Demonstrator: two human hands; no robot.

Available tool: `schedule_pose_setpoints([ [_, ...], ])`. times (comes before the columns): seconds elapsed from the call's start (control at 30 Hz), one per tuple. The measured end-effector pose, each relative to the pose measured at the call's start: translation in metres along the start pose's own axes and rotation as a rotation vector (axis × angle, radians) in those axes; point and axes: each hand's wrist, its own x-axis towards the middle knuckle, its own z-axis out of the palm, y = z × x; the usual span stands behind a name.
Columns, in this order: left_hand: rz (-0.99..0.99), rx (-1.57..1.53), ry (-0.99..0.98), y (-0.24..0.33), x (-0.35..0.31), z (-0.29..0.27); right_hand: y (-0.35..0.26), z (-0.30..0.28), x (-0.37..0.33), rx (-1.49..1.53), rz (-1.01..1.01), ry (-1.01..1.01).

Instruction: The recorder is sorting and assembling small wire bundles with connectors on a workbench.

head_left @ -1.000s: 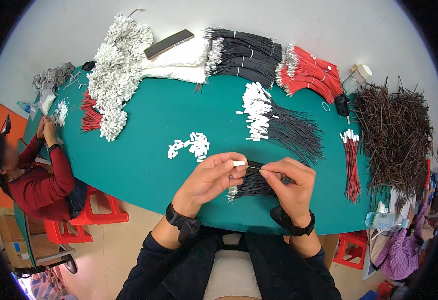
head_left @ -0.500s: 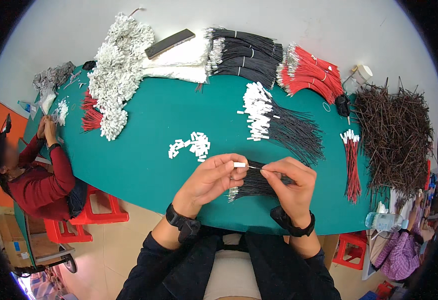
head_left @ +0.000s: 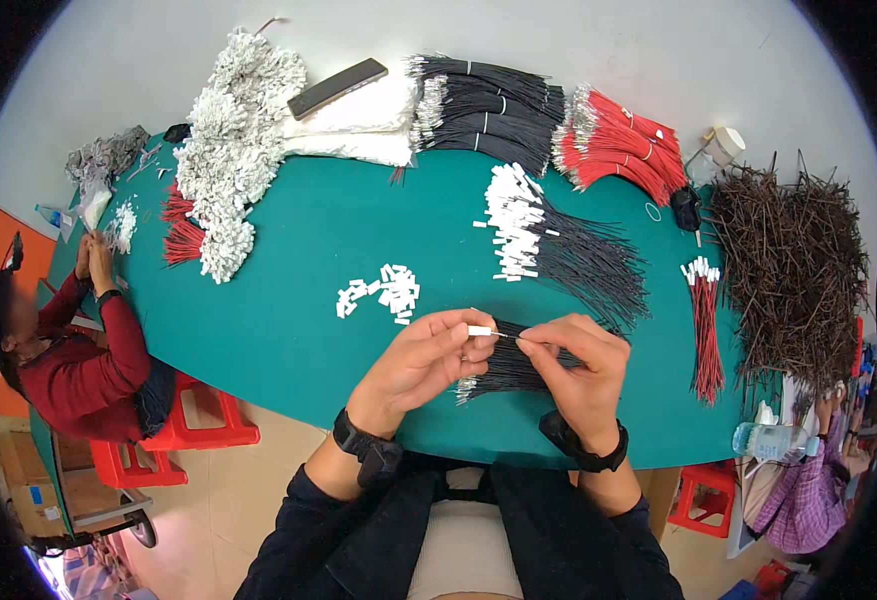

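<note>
Between the thumb and fingers of my left hand is a small white connector housing. My right hand pinches a thin wire, its tip pointing at the housing's right end; whether the tip is inside I cannot tell. Below both hands lies a bundle of black wires with metal terminals at its left end, partly hidden by my fingers. Loose white housings are scattered left of it. Beyond my hands, black wires fan out from a heap of white housings.
Along the wall are a white heap, black wire bundles and red ones. To the right lie red wires with white ends and a brown tangled pile. A person sits at the left on the green table's edge.
My right hand has shifted slightly left, toward the white housing, with the wire still pinched. The left hand stays in place.
</note>
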Motion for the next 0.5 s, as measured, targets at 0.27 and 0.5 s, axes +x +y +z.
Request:
schedule_pose_setpoints([
  [0.27, 0.007, 0.009, -0.065, -0.004, 0.0, 0.001, -0.003, 0.003, 0.001, -0.019, -0.01, -0.018],
  [0.5, 0.359, 0.83, 0.346, 0.001, -0.003, 0.019, -0.006, 0.004, 0.0, -0.09, -0.001, -0.024],
])
